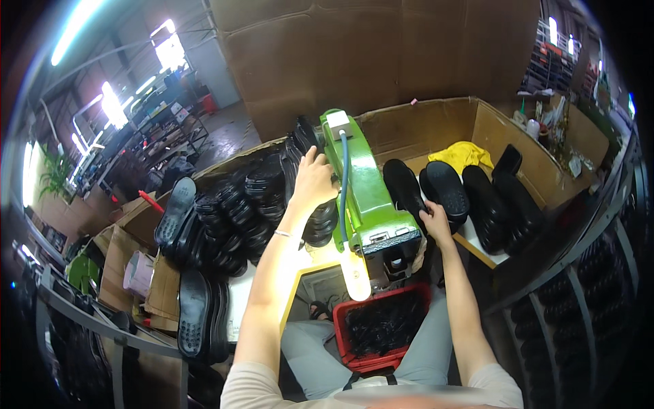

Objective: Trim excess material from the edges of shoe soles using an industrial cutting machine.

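Observation:
Left of a green machine [366, 180], my left hand [315, 178] reaches over stacked black shoe soles [264, 185]. Its fingers are slightly bent and apart, with no sole visibly held in them; the fingertips' contact with the stack is unclear. On the machine's right side, my right hand [434, 221] pinches the near end of a black shoe sole [403, 183] between thumb and fingers. Right beside that hand, another black sole [446, 187] lies in a pile. A glowing lamp [355, 276] on a blue-grey cable hangs at the machine's front.
A red bin [355, 365] holding black scraps stands between my knees. More soles [194, 317] stand at the left table edge. Yellow cloth [460, 157] lies behind the right-hand soles. Cardboard walls [422, 129] surround the table's back, and metal racks [579, 310] stand at the right.

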Available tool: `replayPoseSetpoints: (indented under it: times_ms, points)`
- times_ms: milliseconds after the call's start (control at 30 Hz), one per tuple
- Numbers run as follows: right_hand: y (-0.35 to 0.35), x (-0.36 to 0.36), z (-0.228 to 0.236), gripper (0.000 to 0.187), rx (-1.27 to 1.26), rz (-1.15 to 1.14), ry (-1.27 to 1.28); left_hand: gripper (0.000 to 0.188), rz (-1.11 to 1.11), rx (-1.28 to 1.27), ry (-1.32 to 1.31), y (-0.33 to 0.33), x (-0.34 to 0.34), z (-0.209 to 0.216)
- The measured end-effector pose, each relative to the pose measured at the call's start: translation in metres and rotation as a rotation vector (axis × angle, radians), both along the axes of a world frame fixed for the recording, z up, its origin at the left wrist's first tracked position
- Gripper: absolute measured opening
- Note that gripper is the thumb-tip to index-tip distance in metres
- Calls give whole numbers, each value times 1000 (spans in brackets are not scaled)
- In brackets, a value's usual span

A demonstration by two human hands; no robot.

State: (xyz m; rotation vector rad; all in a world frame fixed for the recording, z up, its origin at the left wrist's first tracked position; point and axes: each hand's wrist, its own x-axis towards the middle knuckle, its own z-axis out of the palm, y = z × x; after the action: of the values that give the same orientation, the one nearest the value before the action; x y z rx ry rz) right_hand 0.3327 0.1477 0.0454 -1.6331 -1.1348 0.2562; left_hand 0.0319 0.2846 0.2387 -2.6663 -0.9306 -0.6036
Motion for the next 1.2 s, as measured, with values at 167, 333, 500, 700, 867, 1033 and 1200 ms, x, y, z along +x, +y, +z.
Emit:
replayPoseSetpoints:
  times_ms: [167, 333, 500, 700, 867, 1033, 1200]
  points:
    - [-57, 2, -10, 32, 129, 61, 212, 14, -73, 67, -237, -4, -7, 29]
    - [-105, -4, -6, 26, 38, 34, 478, 13, -55, 119, -669, -14, -75, 39]
    - [-139, -18, -27, 23, -10, 17, 662, 29, -133, -543, -1503, -79, -152, 23]
    - [-173, -44, -69, 22, -86, 13, 788, 57, -66, -307, -1448, -221, -201, -39]
    - [-192, -105, -111, 25, -281, 200, 845, 50, 192, -22, -838, -319, -207, -56]
    - [-217, -179, -96, 77, -243, 561, 1268, 40, 147, -697, -1087, -345, -188, -116]
    - [-218, -146, -49, 90, 307, 416, 1140, 43, -60, -1301, -1478, -319, -110, -172]
